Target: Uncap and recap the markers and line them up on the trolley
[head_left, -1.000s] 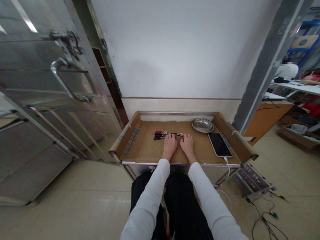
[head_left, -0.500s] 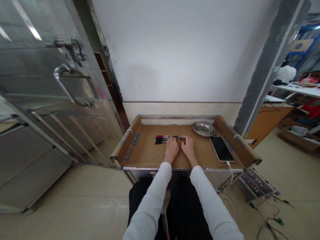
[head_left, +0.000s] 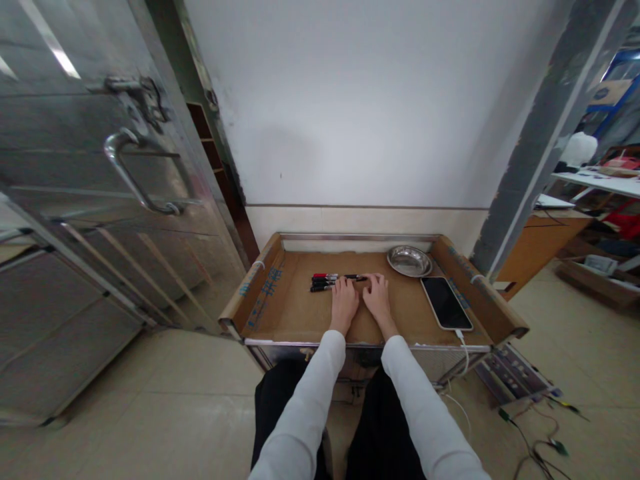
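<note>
Touching pens [head_left: 321,283], left grip [head_left: 345,303], right grip [head_left: 377,299], closure unclear, metal dish [head_left: 409,261] sharing cardboard tray [head_left: 300,317]

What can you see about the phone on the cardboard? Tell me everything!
The phone is a flat slab with rounded corners, a dark screen facing up and a thin pale edge. It lies slanted on the brown cardboard, its far end close to the shiny metal dish; I can't tell if they touch. A white cable is plugged into its near end. Neither the left hand nor the right hand touches it.
</note>
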Motion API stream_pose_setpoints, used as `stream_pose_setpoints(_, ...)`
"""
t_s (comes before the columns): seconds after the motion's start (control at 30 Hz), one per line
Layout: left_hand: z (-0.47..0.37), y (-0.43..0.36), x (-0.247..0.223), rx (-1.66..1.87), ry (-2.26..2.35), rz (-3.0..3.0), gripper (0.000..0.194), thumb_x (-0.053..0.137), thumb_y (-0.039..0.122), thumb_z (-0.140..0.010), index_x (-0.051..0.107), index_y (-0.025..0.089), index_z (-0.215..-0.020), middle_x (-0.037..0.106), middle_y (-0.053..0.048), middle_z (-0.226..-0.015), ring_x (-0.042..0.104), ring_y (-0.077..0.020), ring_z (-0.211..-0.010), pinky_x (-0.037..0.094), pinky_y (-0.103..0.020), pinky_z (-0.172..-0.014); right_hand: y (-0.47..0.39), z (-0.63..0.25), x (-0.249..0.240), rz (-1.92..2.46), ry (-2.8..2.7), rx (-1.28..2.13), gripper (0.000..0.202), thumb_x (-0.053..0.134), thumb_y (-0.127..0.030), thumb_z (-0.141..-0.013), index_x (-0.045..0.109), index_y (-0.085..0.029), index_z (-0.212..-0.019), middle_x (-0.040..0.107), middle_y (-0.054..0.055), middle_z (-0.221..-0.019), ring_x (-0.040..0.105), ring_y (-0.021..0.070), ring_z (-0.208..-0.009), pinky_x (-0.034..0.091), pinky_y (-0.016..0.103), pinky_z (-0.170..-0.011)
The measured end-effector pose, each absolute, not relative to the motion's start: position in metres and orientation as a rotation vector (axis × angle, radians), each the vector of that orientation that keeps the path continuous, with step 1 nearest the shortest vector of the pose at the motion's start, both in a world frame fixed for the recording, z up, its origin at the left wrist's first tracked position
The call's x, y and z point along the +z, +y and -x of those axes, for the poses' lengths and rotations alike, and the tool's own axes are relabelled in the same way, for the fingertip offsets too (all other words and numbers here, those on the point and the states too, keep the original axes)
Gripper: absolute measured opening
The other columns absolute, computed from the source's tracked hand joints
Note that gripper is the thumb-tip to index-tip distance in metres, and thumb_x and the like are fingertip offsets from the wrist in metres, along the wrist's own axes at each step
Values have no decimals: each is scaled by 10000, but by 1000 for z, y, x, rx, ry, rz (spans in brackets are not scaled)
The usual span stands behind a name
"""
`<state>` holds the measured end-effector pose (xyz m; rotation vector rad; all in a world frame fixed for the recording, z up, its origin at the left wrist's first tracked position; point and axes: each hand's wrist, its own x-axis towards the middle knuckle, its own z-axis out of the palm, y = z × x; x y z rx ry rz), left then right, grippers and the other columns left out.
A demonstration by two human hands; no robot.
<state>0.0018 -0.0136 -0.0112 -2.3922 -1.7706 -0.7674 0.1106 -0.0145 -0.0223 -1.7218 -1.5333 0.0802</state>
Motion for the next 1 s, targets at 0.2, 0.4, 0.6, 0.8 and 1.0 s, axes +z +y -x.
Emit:
stream_pose_setpoints(0.2,4,-26,-3,-809,-1813,2312,298,403,119,-848,530,82,-1115,562,-182,-1153,512,-290,-1091,409,-426,-942,-12,-104,-22,1887,-1503,-15,444,468,-158,-812,561,-231,-1239,401,152,-1318,434,277,-1119,363,403,-917)
stream_pose_setpoints(0.4,47,-52,1,-913,-1919,2134,374,389,78,-832,498,123,-1186,518,-169,-1250,479,-277,-1159,396,-412,-964,-10,-105,-22,1879,-1476,-15,279,482,-222,-838,645,-212,-1064,464,137,-1129,439,253,-1036,388,376,-868)
stream_pose_setpoints(0.6,91,-49,2,-728,-1983,2168,318,406,155,-874,510,155,-1175,570,-139,-1156,533,-266,-1057,418,-402,-915,-11,-110,-25,1774,-1460,44,291,490,-228,-824,641,-212,-1072,463,112,-1093,451,237,-1032,394,383,-899)
stream_pose_setpoints(0.8,98,-41,8,-706,-1992,2260,285,431,248,-911,515,185,-1176,572,-110,-1112,544,-244,-1024,436,-361,-851,-10,-118,-28,1561,-1353,257,318,468,-226,-806,627,-187,-1079,498,94,-1077,525,183,-921,434,347,-876)
stream_pose_setpoints(1.0,97,-30,9,-699,-1951,2325,206,513,269,-884,577,227,-1076,566,-85,-1084,527,-240,-1011,413,-373,-865,-16,-120,-25,1441,-1350,428,248,437,-217,-809,650,-174,-929,610,77,-963,554,176,-838,452,320,-801)
